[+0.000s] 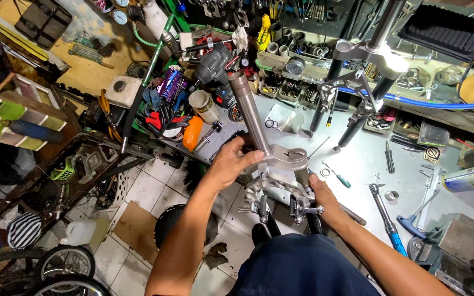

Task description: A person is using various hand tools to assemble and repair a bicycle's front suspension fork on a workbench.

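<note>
Dark blue shorts (pixel 297 271) are filling the bottom of the view, and just above the lap the person is holding a silver bicycle suspension fork (pixel 272 164), its steerer tube (pixel 249 112) slanting up and away towards the table (pixel 357 164). The left hand (pixel 231 161) is wrapping around the base of the steerer where it meets the crown, thumb lying across the top and fingers curled shut on the metal. The right hand (pixel 325 200) is closing low on the far side by the brake arch – its fingertips are hidden behind the leg, so how tightly they are pressing cannot be told.

Judging by this grip, the fork is being steadied over the knees rather than resting on anything, so holding well would mean keeping both hands close to the crown, where the weight seems to sit, and keeping the brake bosses (pixel 303 208) clear of the legs.

Beyond the fork, a second fork (pixel 357 82), dark with a pale crown, is standing on the table under a bright light. A small green-handled screwdriver (pixel 338 176) and a black-handled one (pixel 389 159) are lying on the grey top near it, with a blue-handled tool (pixel 388 222) and a spray can (pixel 470 176) farther right. To the left, over the tiled floor (pixel 149 192), crates of parts and a bicycle wheel (pixel 64 266) are crowding in.
</note>
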